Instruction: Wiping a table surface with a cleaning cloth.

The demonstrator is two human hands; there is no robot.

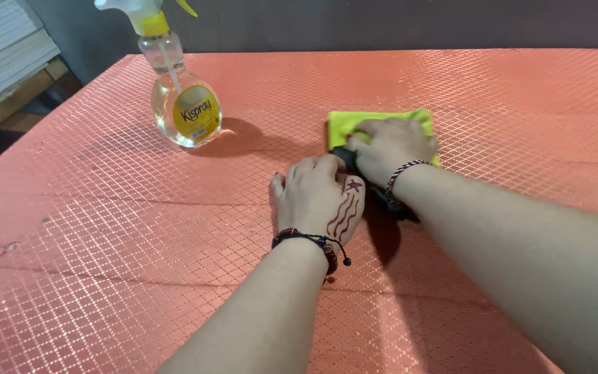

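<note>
right hand (390, 147) fingers flat on yellow-green cloth (354, 125), frame centre | left hand (316, 197) fingers curled on dark object (396, 204), grip unclear | spray bottle (181, 90) upper left, oval yellow label | orange desk (105, 242)

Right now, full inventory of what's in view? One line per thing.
spray bottle: 1, clear with pale yellow liquid, yellow collar, white trigger, yellow label; upright at far left of the table.
cloth: 1, yellow-green, folded; mid-table, under the right hand.
dark object: 1, black, mostly hidden beneath both hands; kind cannot be told.
table cover: 1, orange-red with a shiny diamond pattern; fills the view.
stacked boards: pale grey; top left, beyond the table.
bracelets: 2, a dark beaded one on the left wrist, a braided one on the right wrist.
left hand: flat, palm down, red drawn lines and star on its back.
right hand: pressing on the cloth.
</note>
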